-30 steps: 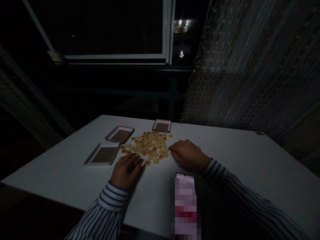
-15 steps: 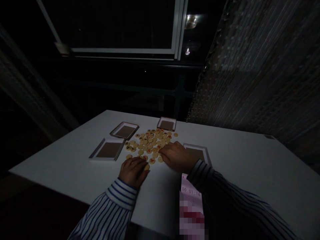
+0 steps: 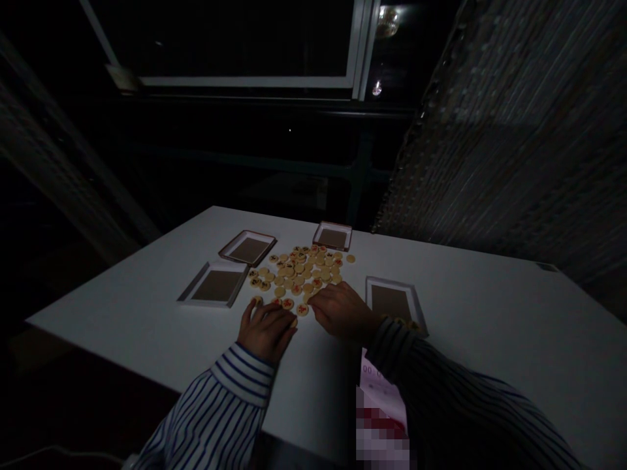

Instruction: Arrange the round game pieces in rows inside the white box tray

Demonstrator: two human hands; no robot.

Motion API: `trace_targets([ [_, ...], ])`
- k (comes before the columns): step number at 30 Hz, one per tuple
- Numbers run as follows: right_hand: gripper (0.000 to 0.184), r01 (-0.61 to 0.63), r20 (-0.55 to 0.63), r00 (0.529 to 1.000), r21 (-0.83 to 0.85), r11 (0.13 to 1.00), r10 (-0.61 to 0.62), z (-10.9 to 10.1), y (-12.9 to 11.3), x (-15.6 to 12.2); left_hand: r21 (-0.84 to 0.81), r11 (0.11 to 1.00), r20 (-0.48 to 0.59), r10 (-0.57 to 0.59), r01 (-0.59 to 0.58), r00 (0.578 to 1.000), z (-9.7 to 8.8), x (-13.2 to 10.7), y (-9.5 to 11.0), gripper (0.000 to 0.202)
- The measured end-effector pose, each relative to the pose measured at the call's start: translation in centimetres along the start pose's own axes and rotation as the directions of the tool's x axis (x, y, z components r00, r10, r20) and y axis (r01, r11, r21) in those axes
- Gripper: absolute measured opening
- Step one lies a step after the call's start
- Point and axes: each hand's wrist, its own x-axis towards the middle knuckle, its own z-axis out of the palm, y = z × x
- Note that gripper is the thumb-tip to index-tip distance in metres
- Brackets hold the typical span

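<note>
Many round wooden xiangqi pieces lie in a loose spread on the white table, some showing red or black characters, others blank. My left hand rests at the near left edge of the spread, palm down, fingers apart. One piece shows by its index finger and thumb. At the near right edge, my right hand is closed, its fingertips pinched down on a xiangqi piece mostly hidden under them. A piece with a red character lies between the two hands.
Shallow trays surround the pieces: two at left, one at the back, one at right with several pieces by my sleeve. A lit phone is below my right forearm. A bead curtain hangs at right.
My right hand has drawn slightly left and toward me, over a piece that showed before. Pieces in the right tray have come into view. My left hand has barely moved; the view has shifted slightly.
</note>
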Motion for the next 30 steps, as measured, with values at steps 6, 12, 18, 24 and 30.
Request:
trace_targets([
  [6, 0.022, 0.018, -0.004, 1.000, -0.019, 1.000, -0.018, 0.2, 0.0, -0.1, -0.011, 1.000, -0.042, 0.018, -0.018, 0.999, -0.4, 0.2, -0.3, 0.015],
  [12, 0.021, 0.023, -0.047, 0.999, -0.003, 1.000, -0.023, 0.4, 0.1, -0.1, -0.256, 0.966, -0.050, 0.014, -0.026, 0.999, -0.9, 0.4, -1.0, 0.023],
  [18, 0.021, 0.040, -0.112, 0.993, 0.024, 0.999, -0.037, 0.5, 0.1, -0.2, -0.634, 0.712, -0.022, -0.408, 0.303, 0.913, -0.9, 0.6, 0.9, 0.025],
  [24, 0.019, 0.062, -0.200, 0.978, 0.050, 0.997, -0.051, 1.0, 0.3, -0.2, -0.783, 0.409, 0.156, -0.601, 0.470, 0.784, -1.1, 1.1, 1.9, 0.028],
  [30, 0.020, 0.138, -0.316, 0.944, 0.113, 0.984, -0.096, 1.0, -0.2, -0.1, -0.835, 0.192, 0.259, -0.691, 0.516, 0.675, -1.1, 1.5, 2.2, 0.030],
])
